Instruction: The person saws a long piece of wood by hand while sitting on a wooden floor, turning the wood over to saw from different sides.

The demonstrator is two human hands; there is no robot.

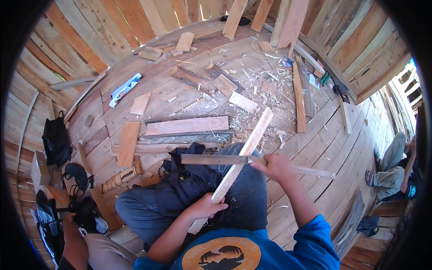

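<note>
My left hand (206, 206) is closed round the lower part of a pale wooden strip (246, 150), which slants up and to the right across my lap. Gripped in my right hand (273, 167) is a long-handled knife (211, 159). Its broad, flat blade points left and crosses the strip near my knee; whether the edge touches the wood I cannot tell. The knife's pale handle runs on past my right hand and looks blurred. A dark cloth or bag (182, 177) lies over my left leg.
Curly wood shavings (270, 85) cover the plank floor ahead, among boards (186, 126) and log pieces (191, 78). Black bags (57, 139) and cardboard boxes (40, 170) stand at left. One person's arm (75, 238) shows close at left; another person (393, 173) sits at far right.
</note>
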